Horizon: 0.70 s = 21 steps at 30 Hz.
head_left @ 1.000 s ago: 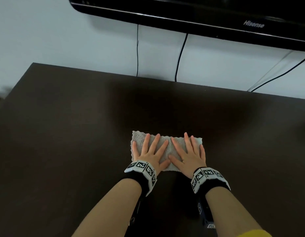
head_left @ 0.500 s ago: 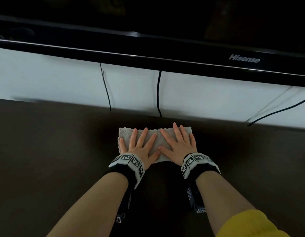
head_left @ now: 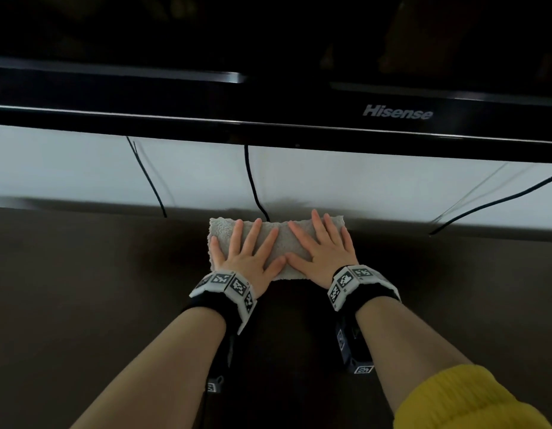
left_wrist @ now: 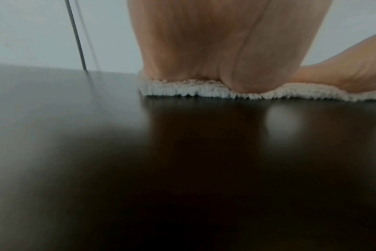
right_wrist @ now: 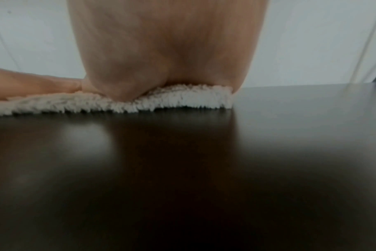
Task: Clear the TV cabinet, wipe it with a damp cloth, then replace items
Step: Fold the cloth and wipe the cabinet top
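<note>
Two hands lie flat, side by side, on a pale fluffy cloth at the far edge of the dark cabinet top, right where it meets the white wall. The left hand covers the left part of the cloth with its fingers straight and spread, palm down, gripping nothing; the right hand presses the right part in the same manner, fingers fanned toward the wall. Their thumbs point inward and nearly touch over the middle of the cloth. From the left wrist view, the heel of the left hand sinks into the shaggy edge of the cloth, and the right wrist view shows the right hand doing the same to its side of the cloth. Each wrist wears a black band with white patterned tiles, and a yellow sleeve shows on the right arm. Above, a black television marked Hisense hangs on the wall, and thin black cables drop from it down behind the cabinet, one ending just behind the cloth.
</note>
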### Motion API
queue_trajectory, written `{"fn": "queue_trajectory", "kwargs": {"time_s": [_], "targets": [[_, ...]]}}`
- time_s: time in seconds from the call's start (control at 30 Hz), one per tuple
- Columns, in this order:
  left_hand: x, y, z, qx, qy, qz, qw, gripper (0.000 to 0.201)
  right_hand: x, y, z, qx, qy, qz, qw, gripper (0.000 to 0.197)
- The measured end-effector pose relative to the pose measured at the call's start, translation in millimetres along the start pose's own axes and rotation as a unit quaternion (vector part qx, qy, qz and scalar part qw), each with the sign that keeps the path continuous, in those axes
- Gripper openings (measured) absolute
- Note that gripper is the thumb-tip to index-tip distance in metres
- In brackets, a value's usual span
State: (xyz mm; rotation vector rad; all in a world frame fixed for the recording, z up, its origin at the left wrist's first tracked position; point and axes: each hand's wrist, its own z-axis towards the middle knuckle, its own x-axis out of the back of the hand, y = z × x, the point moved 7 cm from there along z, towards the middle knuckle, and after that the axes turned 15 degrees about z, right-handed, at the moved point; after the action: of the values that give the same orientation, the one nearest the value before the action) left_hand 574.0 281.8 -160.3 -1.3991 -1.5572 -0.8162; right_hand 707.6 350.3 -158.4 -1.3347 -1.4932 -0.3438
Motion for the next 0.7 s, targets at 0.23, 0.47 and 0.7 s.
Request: {"fn": "queue_trajectory", "kwargs": {"time_s": [0.23, 0.47, 0.7], "targets": [[-6, 31, -17, -0.026, 0.030, 0.005, 0.999, 0.059, 0, 22, -25, -0.027, 0.004, -0.017, 0.999, 0.066], [-32, 29, -71, -0.039, 0.022, 0.012, 0.999, 0.059, -32, 5, -74, -0.036, -0.004, -0.028, 0.999, 0.066], [-73, 24, -170, -0.043, 0.022, 0.021, 0.999, 0.061, -88, -20, -168, -0.040, -0.024, 0.004, 0.999, 0.068]]}}
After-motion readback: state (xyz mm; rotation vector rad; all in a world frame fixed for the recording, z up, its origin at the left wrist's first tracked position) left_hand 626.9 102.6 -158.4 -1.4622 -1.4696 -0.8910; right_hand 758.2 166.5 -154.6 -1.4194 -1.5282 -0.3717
